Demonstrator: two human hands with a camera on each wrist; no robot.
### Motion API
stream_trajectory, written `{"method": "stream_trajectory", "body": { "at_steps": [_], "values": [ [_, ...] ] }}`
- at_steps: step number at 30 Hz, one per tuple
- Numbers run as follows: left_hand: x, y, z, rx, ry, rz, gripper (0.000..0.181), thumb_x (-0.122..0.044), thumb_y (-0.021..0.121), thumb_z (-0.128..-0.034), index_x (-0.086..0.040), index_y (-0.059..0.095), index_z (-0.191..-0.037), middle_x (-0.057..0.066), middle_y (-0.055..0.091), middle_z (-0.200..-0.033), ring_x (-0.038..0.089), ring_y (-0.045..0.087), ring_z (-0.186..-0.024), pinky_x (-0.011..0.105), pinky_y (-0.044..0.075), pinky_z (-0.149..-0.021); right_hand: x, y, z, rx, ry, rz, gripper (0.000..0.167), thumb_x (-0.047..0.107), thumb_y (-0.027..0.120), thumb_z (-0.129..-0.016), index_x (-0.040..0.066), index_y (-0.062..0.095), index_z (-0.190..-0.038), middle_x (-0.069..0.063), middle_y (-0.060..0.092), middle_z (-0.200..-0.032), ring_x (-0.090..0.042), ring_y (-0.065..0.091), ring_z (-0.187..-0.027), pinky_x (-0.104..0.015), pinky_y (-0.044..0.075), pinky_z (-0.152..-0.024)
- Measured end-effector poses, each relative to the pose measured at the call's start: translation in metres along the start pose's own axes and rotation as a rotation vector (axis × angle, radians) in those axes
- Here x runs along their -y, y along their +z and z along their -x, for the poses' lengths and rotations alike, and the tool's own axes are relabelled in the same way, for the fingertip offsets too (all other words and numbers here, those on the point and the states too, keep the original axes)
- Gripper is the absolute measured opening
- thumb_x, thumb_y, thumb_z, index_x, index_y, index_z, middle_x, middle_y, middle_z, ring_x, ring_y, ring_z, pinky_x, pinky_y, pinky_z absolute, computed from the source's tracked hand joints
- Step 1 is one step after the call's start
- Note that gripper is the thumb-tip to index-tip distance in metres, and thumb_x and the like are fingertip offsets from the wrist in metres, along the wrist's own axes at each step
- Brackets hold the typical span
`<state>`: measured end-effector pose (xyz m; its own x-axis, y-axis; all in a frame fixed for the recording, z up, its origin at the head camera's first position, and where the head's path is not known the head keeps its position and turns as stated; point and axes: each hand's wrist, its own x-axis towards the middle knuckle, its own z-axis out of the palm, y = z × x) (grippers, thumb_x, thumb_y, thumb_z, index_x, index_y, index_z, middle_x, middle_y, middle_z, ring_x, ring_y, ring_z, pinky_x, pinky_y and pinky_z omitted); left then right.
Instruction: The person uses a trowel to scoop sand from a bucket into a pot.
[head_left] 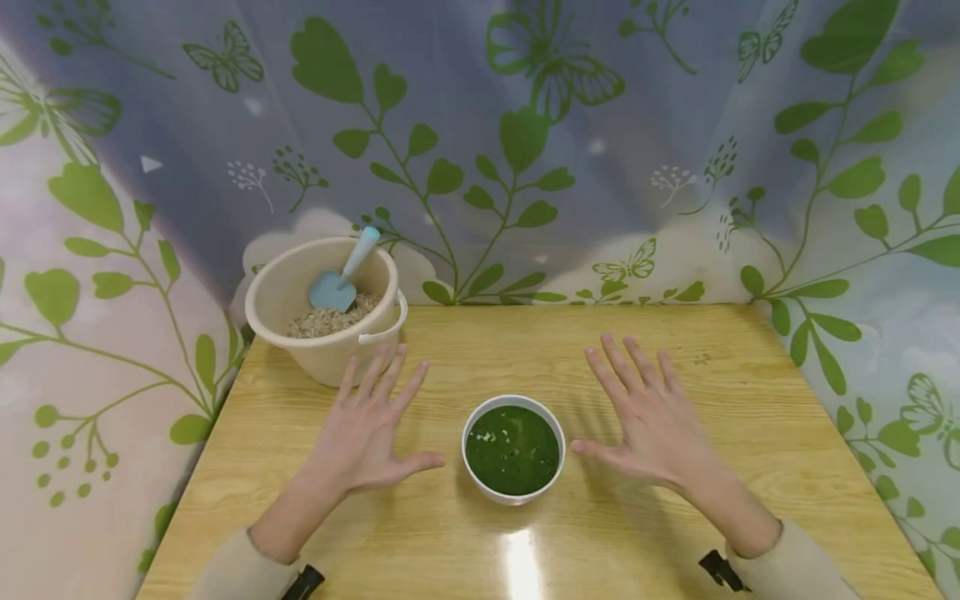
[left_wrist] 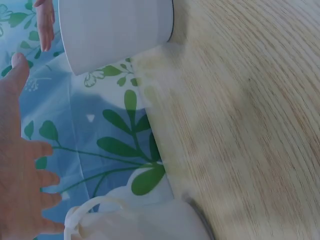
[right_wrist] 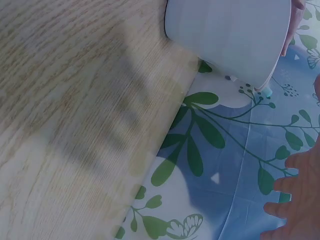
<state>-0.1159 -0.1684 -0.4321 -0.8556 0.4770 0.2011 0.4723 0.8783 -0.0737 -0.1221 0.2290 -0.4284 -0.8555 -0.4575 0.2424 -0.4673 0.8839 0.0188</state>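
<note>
With the white bowl [head_left: 507, 500] as the centre of a clock and twelve pointing away from the person, pale sleeves [head_left: 791, 568] come in nearest, at eight and four, each with a black strap [head_left: 722, 571] by the cuff, and a bright glare [head_left: 522, 567] lies at six on the wooden table [head_left: 592, 537]. The bowl stands upright on the table between the hands, nearly full of dark green liquid [head_left: 517, 462] flecked with pale bits. At nine, the left hand [head_left: 370, 437] has its fingers straight and spread, the thumb pointing towards three, near the bowl but apart from it. Towards three, the right hand [head_left: 651, 425] has its fingers spread likewise, its thumb pointing to nine, just beside the bowl. Farther off, at ten, is a beige bucket [head_left: 309, 360] with a white handle [head_left: 386, 332]; whether the left fingertips touch it I cannot tell. Inside, a blue scoop [head_left: 333, 291] rests tilted in grainy material [head_left: 326, 322], its grip towards one. Farthest, a curtain [head_left: 442, 108] printed with green leaves and butterflies hangs across twelve.
</note>
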Motion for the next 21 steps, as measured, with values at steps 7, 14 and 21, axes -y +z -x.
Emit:
{"method": "stream_trajectory", "body": {
  "at_steps": [7,14,21],
  "values": [
    [0.008,-0.002,0.005,-0.017,-0.011,-0.002,0.120,-0.096,0.049,-0.0786,-0.017,0.029,-0.167,0.021,0.021,-0.175,0.044,0.023,-0.163,0.068,0.021,-0.128,0.010,0.000,-0.012,-0.014,-0.036,0.011,0.118,0.093,0.048,-0.084,0.017,0.019,-0.170,-0.011,0.016,-0.178,-0.044,0.023,-0.162,-0.071,0.021,-0.126],
    [0.019,-0.006,0.011,-0.042,-0.012,0.001,0.119,-0.092,0.058,-0.0765,-0.016,0.035,-0.165,0.021,0.028,-0.173,0.046,0.028,-0.160,0.069,0.028,-0.125,0.023,0.000,-0.029,0.027,-0.061,-0.022,0.116,0.091,0.049,-0.085,0.021,0.015,-0.171,-0.007,0.012,-0.180,-0.040,0.020,-0.164,-0.068,0.019,-0.128],
    [0.035,-0.015,0.019,-0.067,-0.035,-0.002,0.119,-0.099,0.039,-0.0812,-0.016,0.034,-0.165,0.023,0.027,-0.173,0.046,0.029,-0.160,0.068,0.033,-0.123,0.041,-0.003,-0.048,0.069,-0.128,-0.034,0.113,0.092,0.044,-0.087,0.024,0.011,-0.171,-0.006,0.012,-0.180,-0.038,0.016,-0.166,-0.066,0.018,-0.130]
  ]
}}
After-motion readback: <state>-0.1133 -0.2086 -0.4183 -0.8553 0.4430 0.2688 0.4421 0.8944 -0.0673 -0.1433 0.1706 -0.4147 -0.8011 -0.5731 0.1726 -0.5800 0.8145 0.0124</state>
